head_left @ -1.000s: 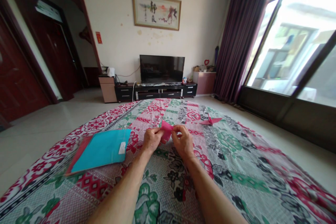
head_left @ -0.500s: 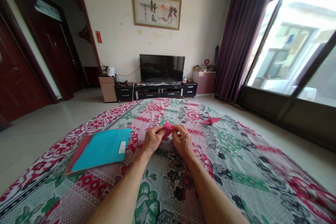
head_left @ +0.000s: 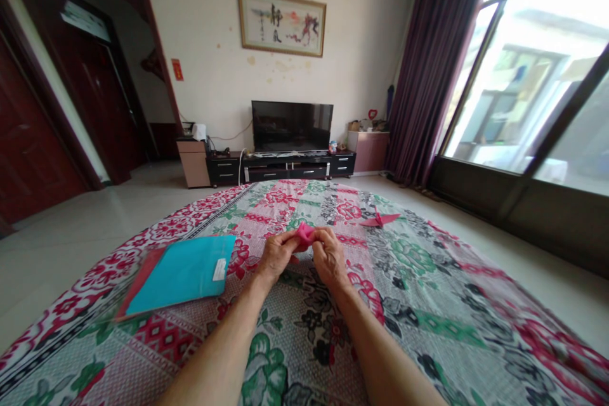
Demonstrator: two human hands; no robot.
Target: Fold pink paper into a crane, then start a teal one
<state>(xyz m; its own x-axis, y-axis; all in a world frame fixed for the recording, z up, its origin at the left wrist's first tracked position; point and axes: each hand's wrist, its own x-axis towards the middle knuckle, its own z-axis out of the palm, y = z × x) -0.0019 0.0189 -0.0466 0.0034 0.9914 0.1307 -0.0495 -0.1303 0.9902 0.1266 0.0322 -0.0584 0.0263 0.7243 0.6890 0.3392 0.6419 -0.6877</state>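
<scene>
- Lying at your far left on the patterned cloth (head_left: 428, 304), a packet of coloured paper (head_left: 178, 274) is showing its teal sheet on top with a red edge peeking out beneath; it is sitting well apart from your hands, probably parked there as stock within reach.
- Coming in from the left, your left hand (head_left: 276, 255) is pinching the left side of the pink folded paper (head_left: 304, 235) between thumb and fingertips, bracing it so a crease can be worked.
- Sitting between both hands just above the cloth, near the middle of the spread, the pink folded paper is being held up rather than pressed flat, which seems to suit small folds.
- Meeting it from the other side, your right hand (head_left: 328, 255) is gripping the paper's right edge, fingers curled over it, so both hands are closed on the same piece.
- Resting further right and beyond your hands, a pink paper crane (head_left: 379, 221) is standing on the cloth with wings spread, apparently finished.
</scene>
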